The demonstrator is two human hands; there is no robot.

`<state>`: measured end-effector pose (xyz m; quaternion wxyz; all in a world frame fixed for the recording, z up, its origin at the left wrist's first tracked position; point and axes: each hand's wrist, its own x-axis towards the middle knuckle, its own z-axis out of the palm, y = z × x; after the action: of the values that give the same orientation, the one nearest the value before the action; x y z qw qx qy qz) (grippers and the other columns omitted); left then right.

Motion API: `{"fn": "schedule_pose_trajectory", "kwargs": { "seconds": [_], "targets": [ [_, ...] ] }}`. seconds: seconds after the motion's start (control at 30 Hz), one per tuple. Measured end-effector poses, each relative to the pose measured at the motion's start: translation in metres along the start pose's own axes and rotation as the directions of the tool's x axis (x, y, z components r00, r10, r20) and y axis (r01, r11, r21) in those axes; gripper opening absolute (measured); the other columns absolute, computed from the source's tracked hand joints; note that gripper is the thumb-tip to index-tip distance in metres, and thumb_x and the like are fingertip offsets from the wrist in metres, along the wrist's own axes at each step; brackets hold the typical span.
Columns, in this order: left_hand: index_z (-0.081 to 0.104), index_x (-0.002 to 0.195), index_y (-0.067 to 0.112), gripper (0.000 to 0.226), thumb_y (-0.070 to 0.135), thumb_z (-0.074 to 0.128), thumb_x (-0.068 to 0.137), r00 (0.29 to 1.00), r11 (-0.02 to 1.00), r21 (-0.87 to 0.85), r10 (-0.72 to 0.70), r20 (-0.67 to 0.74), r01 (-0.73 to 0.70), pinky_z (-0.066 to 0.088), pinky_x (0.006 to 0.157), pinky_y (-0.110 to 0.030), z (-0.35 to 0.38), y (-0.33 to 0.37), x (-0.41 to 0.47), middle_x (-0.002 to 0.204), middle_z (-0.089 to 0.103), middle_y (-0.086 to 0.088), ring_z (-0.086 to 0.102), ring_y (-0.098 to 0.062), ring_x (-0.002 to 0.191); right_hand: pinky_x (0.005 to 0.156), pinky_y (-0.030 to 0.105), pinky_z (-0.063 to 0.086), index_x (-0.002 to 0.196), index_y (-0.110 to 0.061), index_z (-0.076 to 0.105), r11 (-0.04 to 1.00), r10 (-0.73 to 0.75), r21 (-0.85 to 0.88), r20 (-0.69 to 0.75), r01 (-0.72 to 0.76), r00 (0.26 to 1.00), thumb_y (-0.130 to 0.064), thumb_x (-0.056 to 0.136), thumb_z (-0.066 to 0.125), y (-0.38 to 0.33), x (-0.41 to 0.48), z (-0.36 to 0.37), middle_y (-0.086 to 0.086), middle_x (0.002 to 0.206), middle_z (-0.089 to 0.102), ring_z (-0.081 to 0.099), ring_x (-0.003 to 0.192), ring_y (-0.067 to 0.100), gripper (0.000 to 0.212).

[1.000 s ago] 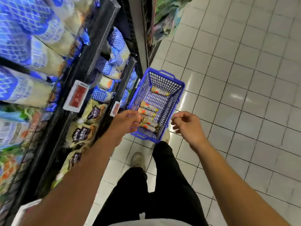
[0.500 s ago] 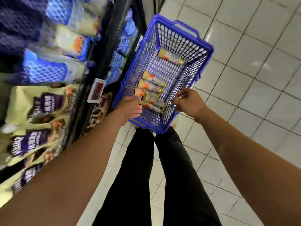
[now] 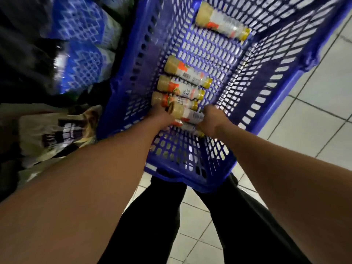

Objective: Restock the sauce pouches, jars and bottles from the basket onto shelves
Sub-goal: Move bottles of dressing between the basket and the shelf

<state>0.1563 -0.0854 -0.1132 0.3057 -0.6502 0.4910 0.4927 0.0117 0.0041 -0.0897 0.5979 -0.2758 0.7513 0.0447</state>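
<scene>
Both your hands are down in the blue basket (image 3: 282,60), closed on one sauce bottle (image 3: 185,113); your left hand (image 3: 162,117) grips its base end, your right hand (image 3: 213,119) its cap end; three more bottles (image 3: 185,83) lie just beyond, another (image 3: 222,22) at the far end; labels are too blurred to read.
</scene>
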Motion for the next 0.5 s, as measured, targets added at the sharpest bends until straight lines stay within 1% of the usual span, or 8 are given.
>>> {"fn": "schedule_pose_trajectory", "kwargs": {
  "seconds": [0.07, 0.1, 0.17, 0.23, 0.3, 0.33, 0.43, 0.5],
  "targets": [
    [0.042, 0.142, 0.013, 0.074, 0.017, 0.08, 0.079, 0.995, 0.995, -0.061, -0.079, 0.053, 0.082, 0.058, 0.082, -0.035, 0.008, -0.008, 0.022, 0.135, 0.055, -0.008, 0.061, -0.024, 0.108, 0.076, 0.034, 0.041, 0.131, -0.004, 0.045, 1.0, 0.022, -0.006, 0.019, -0.022, 1.0, -0.026, 0.09, 0.071, 0.001, 0.022, 0.014, 0.02, 0.128, 0.057, 0.056, 0.112, 0.036, 0.054],
    [0.038, 0.145, 0.013, 0.077, 0.016, 0.079, 0.079, 0.992, 0.991, -0.075, -0.101, 0.081, 0.107, 0.057, 0.09, -0.039, 0.01, -0.011, 0.031, 0.136, 0.054, -0.01, 0.06, -0.026, 0.112, 0.079, 0.036, 0.045, 0.132, -0.005, 0.044, 1.0, 0.028, -0.012, 0.022, -0.027, 0.999, -0.025, 0.089, 0.071, 0.0, 0.031, 0.02, 0.02, 0.129, 0.057, 0.056, 0.115, 0.038, 0.055],
    [0.045, 0.14, 0.011, 0.067, 0.015, 0.077, 0.081, 0.985, 0.992, -0.05, -0.112, 0.131, 0.119, 0.055, 0.096, -0.044, 0.013, -0.015, 0.045, 0.131, 0.059, -0.014, 0.062, -0.027, 0.111, 0.089, 0.041, 0.051, 0.134, -0.007, 0.044, 0.999, 0.032, -0.028, 0.015, -0.031, 0.999, -0.025, 0.088, 0.073, -0.001, 0.044, 0.032, 0.018, 0.129, 0.059, 0.058, 0.116, 0.038, 0.058],
    [0.054, 0.13, 0.008, 0.054, 0.013, 0.078, 0.082, 0.973, 0.992, 0.029, -0.123, 0.196, 0.12, 0.058, 0.089, -0.039, 0.014, -0.013, 0.054, 0.122, 0.064, -0.016, 0.064, -0.023, 0.095, 0.094, 0.046, 0.053, 0.132, -0.01, 0.045, 0.998, 0.033, -0.045, 0.002, -0.033, 0.999, -0.028, 0.085, 0.075, -0.002, 0.053, 0.04, 0.015, 0.125, 0.061, 0.061, 0.112, 0.036, 0.059],
    [0.06, 0.118, 0.007, 0.043, 0.01, 0.08, 0.08, 0.965, 0.988, 0.111, -0.127, 0.228, 0.104, 0.056, 0.07, -0.03, 0.014, -0.01, 0.059, 0.108, 0.069, -0.014, 0.062, -0.018, 0.077, 0.093, 0.048, 0.054, 0.13, -0.015, 0.043, 0.999, 0.049, 0.004, -0.01, -0.049, 0.999, -0.027, 0.083, 0.076, -0.003, 0.058, 0.045, 0.012, 0.121, 0.062, 0.062, 0.11, 0.034, 0.058],
    [0.061, 0.115, 0.007, 0.042, 0.01, 0.082, 0.079, 0.963, 0.985, 0.144, -0.129, 0.238, 0.097, 0.053, 0.065, -0.028, 0.013, -0.01, 0.061, 0.104, 0.07, -0.012, 0.061, -0.017, 0.074, 0.092, 0.05, 0.054, 0.129, -0.017, 0.043, 0.998, 0.055, 0.026, -0.02, -0.055, 0.998, -0.025, 0.083, 0.076, -0.003, 0.06, 0.046, 0.011, 0.119, 0.062, 0.062, 0.109, 0.034, 0.057],
    [0.063, 0.118, 0.01, 0.05, 0.019, 0.087, 0.074, 0.965, 0.989, 0.14, -0.09, 0.248, 0.056, 0.05, 0.064, -0.031, 0.012, -0.013, 0.061, 0.109, 0.072, -0.013, 0.059, -0.02, 0.075, 0.086, 0.051, 0.055, 0.124, -0.017, 0.043, 0.997, 0.045, 0.06, -0.069, -0.041, 0.997, -0.021, 0.087, 0.071, 0.001, 0.063, 0.048, 0.011, 0.109, 0.063, 0.063, 0.103, 0.036, 0.047],
    [0.063, 0.12, 0.014, 0.06, 0.029, 0.09, 0.069, 0.972, 0.997, 0.067, -0.046, 0.232, 0.031, 0.051, 0.064, -0.031, 0.01, -0.014, 0.059, 0.111, 0.07, -0.009, 0.061, -0.018, 0.08, 0.082, 0.044, 0.053, 0.124, -0.016, 0.044, 0.989, 0.052, 0.14, -0.072, -0.042, 0.996, -0.027, 0.089, 0.071, 0.004, 0.062, 0.046, 0.011, 0.107, 0.062, 0.063, 0.102, 0.036, 0.045]
  ]
}}
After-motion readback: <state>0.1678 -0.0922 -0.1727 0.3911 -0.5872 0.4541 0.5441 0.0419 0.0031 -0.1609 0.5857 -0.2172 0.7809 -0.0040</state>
